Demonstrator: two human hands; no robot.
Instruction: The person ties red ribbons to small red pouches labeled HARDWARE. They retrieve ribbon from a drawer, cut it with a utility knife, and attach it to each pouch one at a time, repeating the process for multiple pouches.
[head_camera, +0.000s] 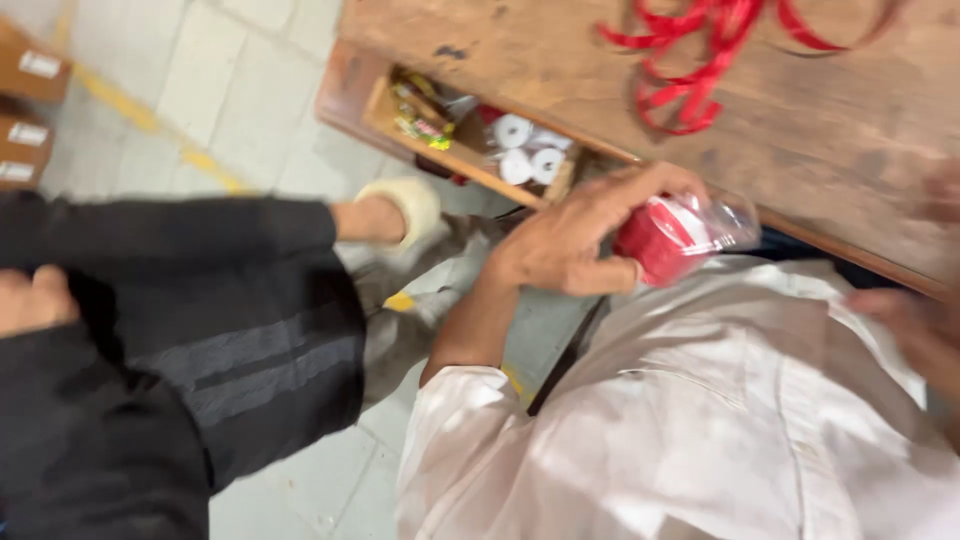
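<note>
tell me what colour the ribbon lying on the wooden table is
Red: the loose ribbon curls on the wooden table, clearest in the head view.

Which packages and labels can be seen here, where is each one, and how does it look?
Red round package in clear plastic wrap: held in the left hand at the wooden table's edge.
Brown cardboard boxes with white rectangular labels: upper left, on the floor.
Small colourful packets: on the open shelf under the table.

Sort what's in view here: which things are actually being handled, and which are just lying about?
In hand:
- left hand, fingers closed round a red roll in clear wrap
- right hand, blurred at the frame edge, holding nothing visible

Lying about:
- loose red ribbon on the wooden table
- white tape rolls on the shelf under it
- another person's black trouser leg
</note>
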